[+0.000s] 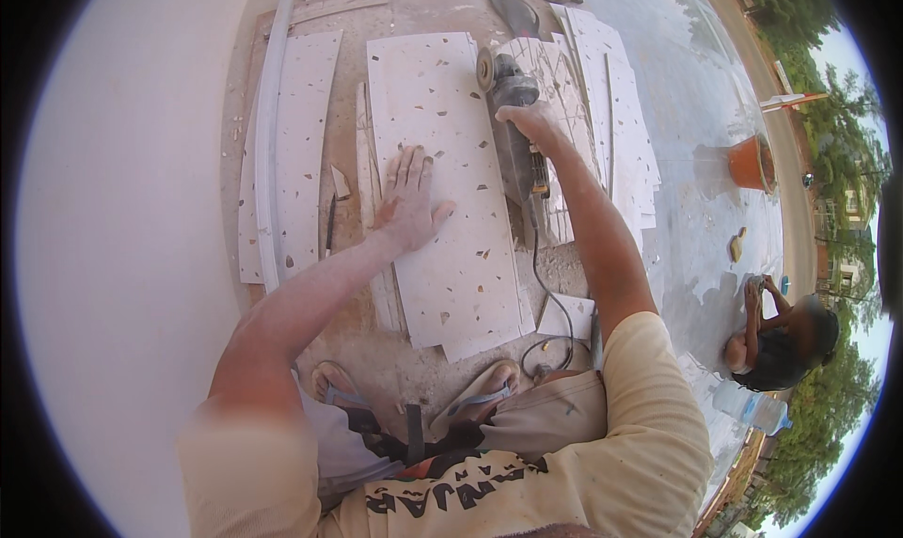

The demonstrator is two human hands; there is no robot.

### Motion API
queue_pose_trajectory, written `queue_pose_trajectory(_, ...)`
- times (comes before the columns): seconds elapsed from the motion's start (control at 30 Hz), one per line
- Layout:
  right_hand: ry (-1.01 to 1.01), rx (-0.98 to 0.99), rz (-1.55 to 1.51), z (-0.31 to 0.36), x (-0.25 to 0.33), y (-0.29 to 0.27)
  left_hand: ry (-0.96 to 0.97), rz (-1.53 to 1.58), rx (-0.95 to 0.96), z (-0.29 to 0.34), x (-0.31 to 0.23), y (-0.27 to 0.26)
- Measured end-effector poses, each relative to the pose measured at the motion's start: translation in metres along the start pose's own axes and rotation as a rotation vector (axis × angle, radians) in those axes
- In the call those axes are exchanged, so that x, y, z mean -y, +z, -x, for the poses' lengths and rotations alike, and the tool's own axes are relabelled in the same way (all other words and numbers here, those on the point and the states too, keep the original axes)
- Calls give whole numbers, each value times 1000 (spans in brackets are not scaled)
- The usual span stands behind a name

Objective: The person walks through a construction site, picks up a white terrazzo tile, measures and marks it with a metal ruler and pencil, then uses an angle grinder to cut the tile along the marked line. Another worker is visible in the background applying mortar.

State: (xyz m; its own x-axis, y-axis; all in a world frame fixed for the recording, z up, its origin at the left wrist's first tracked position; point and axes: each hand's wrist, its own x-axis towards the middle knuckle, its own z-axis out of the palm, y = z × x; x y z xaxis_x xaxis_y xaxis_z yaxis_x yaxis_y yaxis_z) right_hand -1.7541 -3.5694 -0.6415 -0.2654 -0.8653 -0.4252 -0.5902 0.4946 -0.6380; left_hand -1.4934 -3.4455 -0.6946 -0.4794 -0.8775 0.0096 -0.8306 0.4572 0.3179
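Note:
My left hand point(410, 202) lies flat, fingers stretched out, on a long white tile point(451, 256) speckled with brown chips. My right hand point(529, 122) grips a dark angle grinder point(514, 152) along the tile's right edge. The grinder's disc point(485, 70) is at its far end, near the tile's upper right edge; whether it touches the tile I cannot tell. A black cord point(536, 265) runs from the tool back toward my right foot. Beneath and right of the grinder lie tile pieces point(555, 77) with brown streaks.
Speckled tiles point(301, 115) and a long pale bar point(273, 143) lie on the left. More tiles point(621, 115) are stacked on the right. A dark marker-like stick point(330, 226) lies beside a small offcut point(340, 182). An orange bucket point(752, 164) and a crouching person point(781, 340) are farther right.

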Motion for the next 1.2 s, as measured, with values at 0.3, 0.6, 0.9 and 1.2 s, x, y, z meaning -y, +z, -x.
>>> queue_pose_trajectory(0.3, 13, 12, 5, -13, 1, 1, 2, 21, -9, 0, 1, -1)
queue_pose_trajectory(0.6, -25, 5, -22, -20, 4, 1, 0, 32, 3, 0, 0, -2)
queue_pose_trajectory(0.9, -35, -10, -3, -25, 9, 0, 18, 33, -40, 0, 1, 4)
queue_pose_trajectory(1.2, -37, -30, -25, -31, 13, 2, 13, 38, -48, 1, 3, 3)
